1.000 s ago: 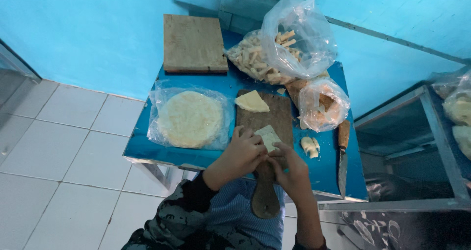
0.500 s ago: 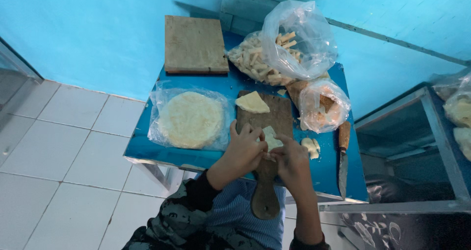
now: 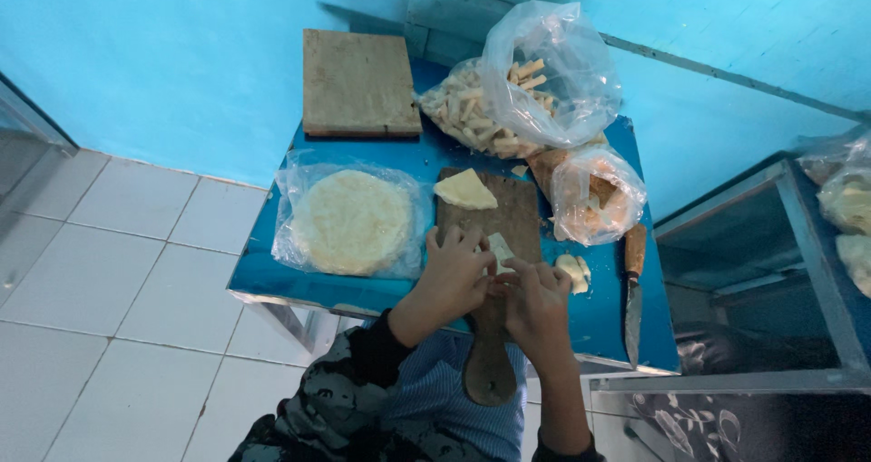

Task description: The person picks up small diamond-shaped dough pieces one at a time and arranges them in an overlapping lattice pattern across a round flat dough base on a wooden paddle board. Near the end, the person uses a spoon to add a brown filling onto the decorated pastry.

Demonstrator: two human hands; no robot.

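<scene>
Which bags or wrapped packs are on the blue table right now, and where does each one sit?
Clear bag of pale sticks: back of the table, puffed up, mouth open.
Small clear bag: right of the paddle board, rounded, orange-brown contents.
Flat clear bag of round flatbreads: left front, pale cream disc inside.
Clear bags: on the metal rack at far right, pale contents.
No labels, signs or screens show.

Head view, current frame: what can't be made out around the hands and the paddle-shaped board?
- Pale piece between the left hand and right hand: mostly covered by the fingers, its shape unclear.
- Paddle-shaped board: its middle is hidden under both hands.
- Small bag: glare on the plastic blurs the contents.
- Knife: the blade is dark and its edge too small to judge.
</scene>
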